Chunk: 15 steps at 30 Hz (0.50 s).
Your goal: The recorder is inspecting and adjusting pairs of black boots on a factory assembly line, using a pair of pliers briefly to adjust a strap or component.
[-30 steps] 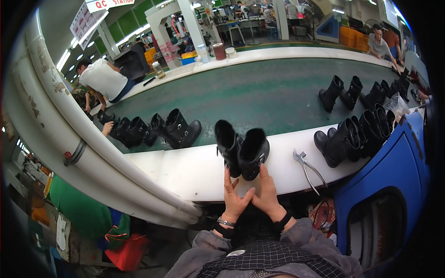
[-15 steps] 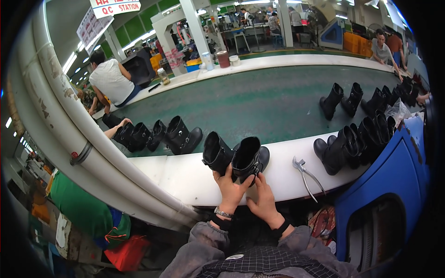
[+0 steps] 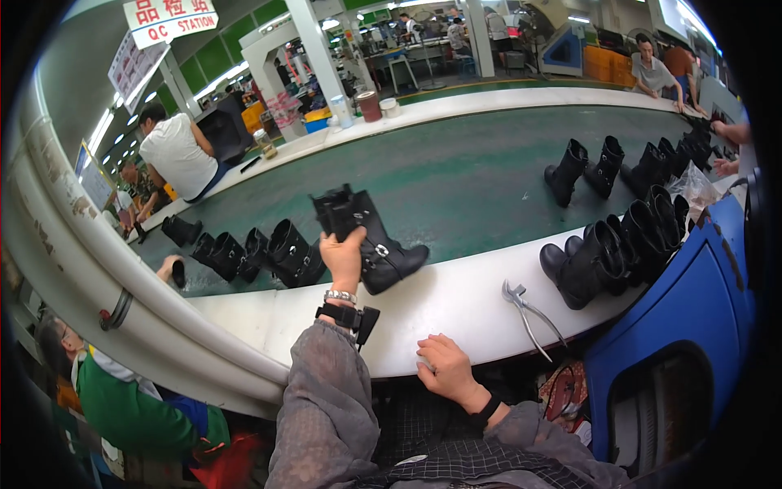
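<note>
A pair of black buckled boots (image 3: 386, 251) is lifted over the edge between the white ledge (image 3: 464, 297) and the green conveyor belt (image 3: 464, 196). My left hand (image 3: 342, 259) is closed around the shafts, fingers partly hidden behind them; the toes point right. Low at the ledge's near edge, my right hand (image 3: 450, 371) lies with loosely bent fingers and holds nothing. To its right, silver pliers (image 3: 515, 295) with long curved handles lie on the ledge.
More black boots (image 3: 586, 265) crowd the ledge's right end beside a blue machine (image 3: 676, 301). Other boots (image 3: 289, 253) stand on the belt at left, and several (image 3: 566, 173) at far right. Pale pipes (image 3: 163, 318) rise at left. Co-workers sit along the belt.
The boots, earlier standing on the ledge between both hands, have risen and moved left and away in my left hand. My right hand has let go and drawn back toward the near edge.
</note>
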{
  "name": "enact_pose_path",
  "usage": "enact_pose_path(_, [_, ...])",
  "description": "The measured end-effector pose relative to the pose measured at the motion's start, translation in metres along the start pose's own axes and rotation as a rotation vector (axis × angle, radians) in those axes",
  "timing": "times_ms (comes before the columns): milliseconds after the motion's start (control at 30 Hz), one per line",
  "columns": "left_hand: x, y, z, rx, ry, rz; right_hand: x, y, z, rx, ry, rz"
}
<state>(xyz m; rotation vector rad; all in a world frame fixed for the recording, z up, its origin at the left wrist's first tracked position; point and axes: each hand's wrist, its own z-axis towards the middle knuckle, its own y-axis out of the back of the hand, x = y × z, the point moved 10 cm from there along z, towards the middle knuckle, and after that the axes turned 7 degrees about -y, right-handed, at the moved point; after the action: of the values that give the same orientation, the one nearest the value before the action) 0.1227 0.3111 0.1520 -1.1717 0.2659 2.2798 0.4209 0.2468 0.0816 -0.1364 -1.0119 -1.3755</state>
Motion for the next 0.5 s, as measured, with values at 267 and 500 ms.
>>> enact_pose_path(267, [0.134, 0.02, 0.022, 0.211, 0.3, 0.467, 0.006, -0.003, -0.001, 0.0, -0.01, 0.009])
enact_pose_path(500, [0.126, -0.028, -0.056, 0.553, 0.29, 0.508, -0.014, -0.012, 0.007, 0.11, -0.065, 0.075])
